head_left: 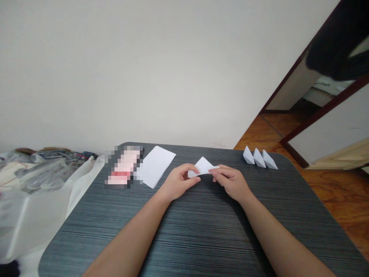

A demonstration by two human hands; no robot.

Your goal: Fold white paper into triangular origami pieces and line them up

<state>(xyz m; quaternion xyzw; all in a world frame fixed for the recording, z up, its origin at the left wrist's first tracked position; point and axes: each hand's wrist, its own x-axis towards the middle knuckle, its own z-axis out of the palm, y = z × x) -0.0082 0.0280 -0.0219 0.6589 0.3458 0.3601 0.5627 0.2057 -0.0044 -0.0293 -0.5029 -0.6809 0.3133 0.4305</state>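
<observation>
Both hands meet over the middle of a dark grey striped table (201, 231). My left hand (178, 182) pinches the left end of a small folded white paper (203, 166), thumb on top. My right hand (230, 181) grips the paper's right edge with curled fingers. The paper is folded into a pointed shape and held just above the tabletop.
A stack of white paper sheets (155, 166) lies left of the hands, beside a blurred pink-and-white flat item (123, 169). Three folded white paper triangles (259, 157) stand at the table's far right. Plastic bags and cloth (37, 184) pile up on the left; wooden floor (331, 184) on the right.
</observation>
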